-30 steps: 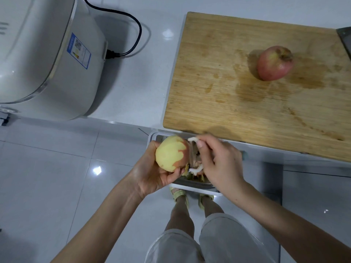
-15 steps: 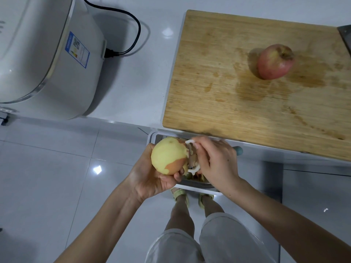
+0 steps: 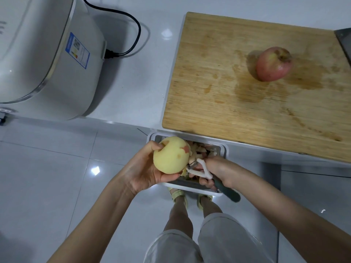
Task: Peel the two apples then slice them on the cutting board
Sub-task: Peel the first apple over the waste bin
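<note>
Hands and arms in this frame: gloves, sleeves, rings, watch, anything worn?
Nothing worn. The left hand and right hand are bare: no gloves, no rings visible. Both forearms are bare up to the frame edge, with no sleeves, watch or bracelet in view.

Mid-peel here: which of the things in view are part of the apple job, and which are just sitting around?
In the job:
- nearly peeled apple in the left hand
- peeler in the right hand
- unpeeled red apple
- cutting board
- bin catching peels

Lying about:
- white appliance
- its black power cord
</note>
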The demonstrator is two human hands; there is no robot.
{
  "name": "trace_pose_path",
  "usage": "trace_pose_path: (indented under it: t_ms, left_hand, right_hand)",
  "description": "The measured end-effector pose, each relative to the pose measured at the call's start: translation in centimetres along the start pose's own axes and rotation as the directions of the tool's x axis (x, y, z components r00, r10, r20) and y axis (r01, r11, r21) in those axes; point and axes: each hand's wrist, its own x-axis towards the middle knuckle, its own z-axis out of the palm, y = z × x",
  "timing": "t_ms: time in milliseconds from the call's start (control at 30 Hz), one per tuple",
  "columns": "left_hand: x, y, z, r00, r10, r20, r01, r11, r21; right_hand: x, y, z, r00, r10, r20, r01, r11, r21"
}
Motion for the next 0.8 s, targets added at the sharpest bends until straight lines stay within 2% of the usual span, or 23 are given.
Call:
trace_pose_path:
  t_ms: [100,200,267,300,333,367,400,433,467,500,533,600,667,800]
  left_hand:
    - [0.1,0.1,-0.2,1.0,0.008,-0.008,-0.008,1.0,-0.006]
    - [0.3,-0.2,-0.4,1.0,0.0,0.002,0.0,0.998,-0.057]
    - [0.4,-0.3,-0.4,1.0,-0.004,0.001,0.004,0.995,-0.102]
    - [0.4,-0.3,-0.3,1.0,-0.004,-0.001,0.004,0.993,-0.118]
    - [0.4,-0.4,-0.2,1.0,-0.001,-0.004,0.0,0.992,-0.128]
    - [0.4,-0.4,0.0,1.0,0.006,-0.012,-0.007,0.991,-0.131]
    - [0.4,-0.5,0.1,0.999,0.017,-0.033,-0.021,0.992,-0.124]
    - [0.4,-0.5,0.3,0.998,0.029,-0.059,-0.036,0.993,-0.11]
    - [0.5,-0.6,0.3,0.996,0.044,-0.075,-0.051,0.994,-0.092]
    - [0.6,-0.6,0.4,0.995,0.057,-0.079,-0.063,0.996,-0.07]
    - [0.6,-0.7,0.5,0.994,0.072,-0.083,-0.075,0.996,-0.041]
    - [0.7,-0.8,0.6,0.99,0.1,-0.099,-0.101,0.995,0.001]
    - [0.8,-0.9,0.8,0.989,0.103,-0.107,-0.105,0.994,-0.008]
    - [0.6,-1.0,0.7,0.993,0.06,-0.101,-0.07,0.993,-0.093]
  right_hand:
    - [-0.3,0.0,-0.7,0.99,0.051,0.132,-0.069,0.988,0.14]
    - [-1.7,-0.4,-0.6,0.996,0.007,0.087,-0.019,0.99,0.142]
    - [-2.6,-0.5,0.0,0.991,-0.128,-0.041,0.131,0.987,0.096]
    - [-2.9,-0.5,0.3,0.952,-0.27,-0.144,0.274,0.962,0.008]
    - [-3.1,-0.4,0.9,0.863,-0.442,-0.247,0.42,0.897,-0.137]
    - [-3.3,-0.2,1.4,0.711,-0.62,-0.33,0.531,0.782,-0.326]
    - [-3.4,-0.1,1.8,0.492,-0.783,-0.38,0.583,0.621,-0.525]
    - [-3.4,-0.1,2.0,0.259,-0.893,-0.369,0.566,0.45,-0.691]
    - [-3.3,-0.2,2.2,0.061,-0.949,-0.309,0.509,0.296,-0.808]
    - [-3.2,-0.4,2.5,-0.068,-0.97,-0.235,0.451,0.18,-0.874]
    - [-3.0,-0.6,2.9,-0.141,-0.974,-0.175,0.401,0.105,-0.91]
    - [-2.6,-1.1,3.7,-0.208,-0.971,-0.121,0.308,0.053,-0.95]
    - [-2.4,-1.4,3.9,-0.241,-0.962,-0.13,0.267,0.063,-0.962]
    - [-2.2,-0.9,3.2,-0.235,-0.955,-0.181,0.383,0.08,-0.92]
